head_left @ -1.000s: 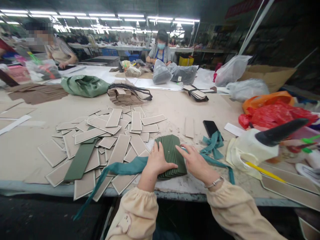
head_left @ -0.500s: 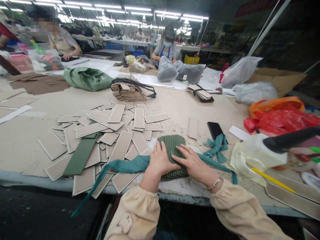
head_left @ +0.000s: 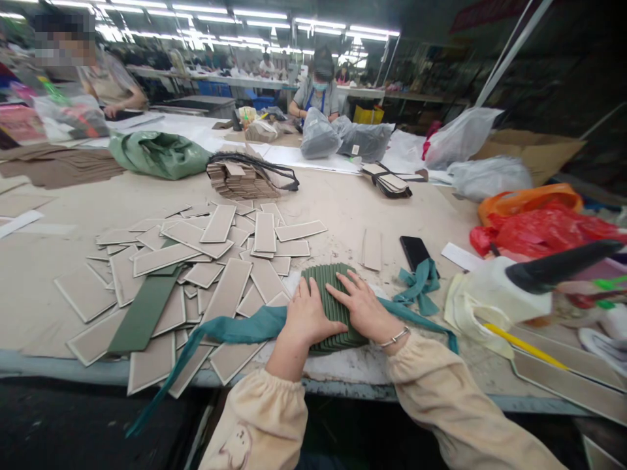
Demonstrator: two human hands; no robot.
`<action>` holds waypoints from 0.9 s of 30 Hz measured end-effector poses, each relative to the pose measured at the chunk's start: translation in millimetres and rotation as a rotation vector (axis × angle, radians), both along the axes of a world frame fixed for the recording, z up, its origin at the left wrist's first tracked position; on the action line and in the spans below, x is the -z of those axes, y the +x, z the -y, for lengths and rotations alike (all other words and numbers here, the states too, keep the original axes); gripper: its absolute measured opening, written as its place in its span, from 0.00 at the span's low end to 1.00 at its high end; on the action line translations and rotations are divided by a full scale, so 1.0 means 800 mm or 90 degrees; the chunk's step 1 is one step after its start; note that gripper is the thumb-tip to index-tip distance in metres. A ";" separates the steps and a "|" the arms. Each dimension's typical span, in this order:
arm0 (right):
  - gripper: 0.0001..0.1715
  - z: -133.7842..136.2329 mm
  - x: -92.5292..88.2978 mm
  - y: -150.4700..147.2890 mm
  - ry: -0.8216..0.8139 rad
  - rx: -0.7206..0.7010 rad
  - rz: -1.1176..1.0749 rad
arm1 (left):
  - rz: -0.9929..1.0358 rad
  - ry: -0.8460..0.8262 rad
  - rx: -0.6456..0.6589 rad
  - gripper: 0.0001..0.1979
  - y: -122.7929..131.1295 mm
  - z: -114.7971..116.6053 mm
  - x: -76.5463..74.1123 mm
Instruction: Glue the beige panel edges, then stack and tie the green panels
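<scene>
Both hands lie flat and unclenched on a fanned stack of green panels (head_left: 329,279) at the worktop's (head_left: 343,212) near edge: left hand (head_left: 307,318) at its left side, right hand (head_left: 363,307) on top. A teal strap (head_left: 235,328) runs beneath. Even palm pressure should keep edges flush.

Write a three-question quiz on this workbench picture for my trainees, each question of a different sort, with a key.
1. True or false: the left hand and the right hand both touch the stack of green pieces.
2. What runs out from both sides of that stack and hangs off the table at its front edge? A. a teal strip B. a yellow rope C. a steel chain
3. Fill in: seen from the person, the black phone lies to the ___ of the stack.

Key: 1 true; 2 A; 3 right.
</scene>
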State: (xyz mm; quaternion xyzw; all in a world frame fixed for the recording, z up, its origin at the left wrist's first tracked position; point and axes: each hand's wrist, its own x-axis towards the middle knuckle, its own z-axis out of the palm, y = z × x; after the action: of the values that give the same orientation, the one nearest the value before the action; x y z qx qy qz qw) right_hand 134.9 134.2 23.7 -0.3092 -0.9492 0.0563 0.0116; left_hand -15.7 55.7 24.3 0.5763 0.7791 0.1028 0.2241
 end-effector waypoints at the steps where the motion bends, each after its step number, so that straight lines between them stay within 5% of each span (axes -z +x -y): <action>1: 0.41 0.003 -0.001 0.002 -0.008 -0.002 -0.005 | 0.000 -0.001 -0.001 0.67 0.000 0.000 0.000; 9: 0.40 0.047 -0.009 0.024 -0.036 -0.018 -0.009 | -0.011 0.008 -0.013 0.61 0.004 -0.001 0.001; 19: 0.31 0.012 -0.009 -0.022 -0.014 0.098 0.004 | -0.009 0.006 -0.006 0.64 0.003 -0.003 0.000; 27: 0.33 0.061 -0.009 0.005 -0.072 0.035 -0.034 | -0.015 0.016 -0.010 0.53 0.005 -0.001 0.002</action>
State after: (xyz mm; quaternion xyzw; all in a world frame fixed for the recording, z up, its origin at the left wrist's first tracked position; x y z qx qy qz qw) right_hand 139.2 85.6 30.9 -0.3335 -0.9351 0.1179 0.0210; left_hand -11.7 56.8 22.9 0.5738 0.7850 0.1079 0.2070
